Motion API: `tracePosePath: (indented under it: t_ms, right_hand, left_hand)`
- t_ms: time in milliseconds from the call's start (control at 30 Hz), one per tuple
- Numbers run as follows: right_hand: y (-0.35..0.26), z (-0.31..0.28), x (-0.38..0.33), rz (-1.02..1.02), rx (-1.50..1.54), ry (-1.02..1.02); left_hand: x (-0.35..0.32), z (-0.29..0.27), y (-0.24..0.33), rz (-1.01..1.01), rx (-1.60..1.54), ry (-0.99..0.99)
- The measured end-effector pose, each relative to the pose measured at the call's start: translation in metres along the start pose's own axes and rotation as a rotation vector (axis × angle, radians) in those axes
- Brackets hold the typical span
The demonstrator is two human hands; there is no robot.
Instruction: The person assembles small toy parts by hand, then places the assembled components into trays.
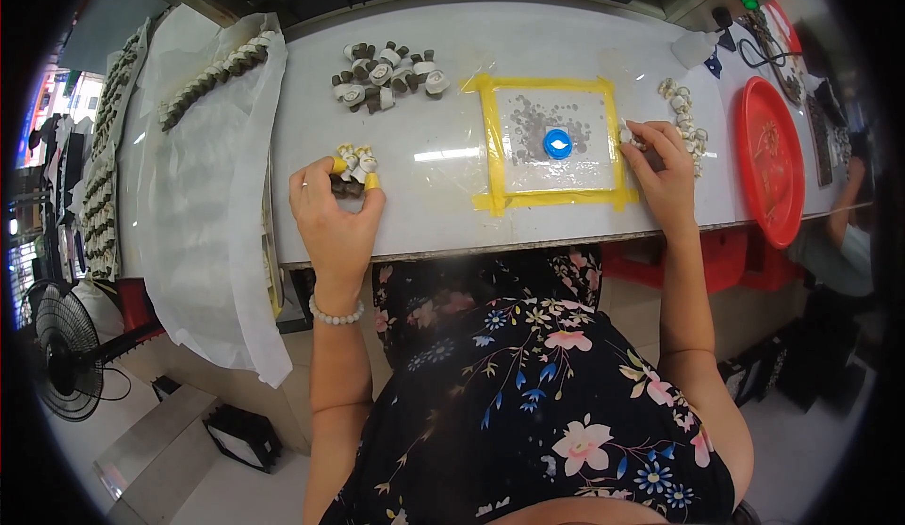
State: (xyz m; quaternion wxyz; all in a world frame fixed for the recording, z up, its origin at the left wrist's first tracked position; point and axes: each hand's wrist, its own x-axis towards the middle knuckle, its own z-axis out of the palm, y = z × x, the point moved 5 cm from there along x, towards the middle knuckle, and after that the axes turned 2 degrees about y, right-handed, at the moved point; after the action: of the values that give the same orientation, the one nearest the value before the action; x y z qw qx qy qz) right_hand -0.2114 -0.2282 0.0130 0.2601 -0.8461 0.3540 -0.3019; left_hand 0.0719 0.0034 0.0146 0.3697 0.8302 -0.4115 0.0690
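My left hand (pixel 332 214) has yellow covers on its thumb and a fingertip. These close around a small cluster of white-and-dark-brown figurine-like pieces (pixel 356 164) on the table. At the right, my right hand (pixel 665 172) pinches a small white piece (pixel 628 135) between thumb and finger, beside the yellow-taped square. A round blue cap (pixel 558 144) holding something white sits inside that square (pixel 528 181), among many grey smudges. Close to my right hand lies a curved line of small cream-white pieces (pixel 681 103).
More brown-and-white pieces (pixel 386 77) are heaped at the back. On the left, a paper-covered board (pixel 203 205) carries a row of such pieces (pixel 217 74). A red oval tray (pixel 768 162) and a white bottle (pixel 695 48) stand right. A black fan (pixel 64 351) is lower left.
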Motion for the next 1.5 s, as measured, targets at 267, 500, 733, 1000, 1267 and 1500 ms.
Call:
tracePosePath:
  t_ms: [267, 500, 733, 1000, 1267, 1500]
  right_hand:
    - [-0.007, -0.004, -0.001, -0.006, -0.027, -0.039]
    - [-0.018, -0.004, 0.003, -0.092, -0.039, -0.069]
    - [-0.05, 0.005, 0.014, -0.201, 0.036, -0.127]
    - [-0.067, 0.026, 0.029, -0.356, -0.082, -0.266]
    - [-0.073, 0.032, 0.032, -0.425, -0.123, -0.305]
    - [-0.074, 0.027, 0.027, -0.351, -0.033, -0.224]
  left_hand:
    - [0.014, -0.01, 0.027, 0.205, 0.073, 0.083]
    - [0.058, 0.046, 0.065, 0.126, 0.006, -0.205]
    - [0.06, 0.069, 0.065, 0.146, 0.006, -0.3]
    - [0.01, 0.048, 0.064, 0.058, -0.496, -0.337]
    - [-0.025, 0.056, 0.056, -0.458, -1.445, -0.378]
    - [-0.028, 0.067, 0.07, -0.576, -1.664, -0.427]
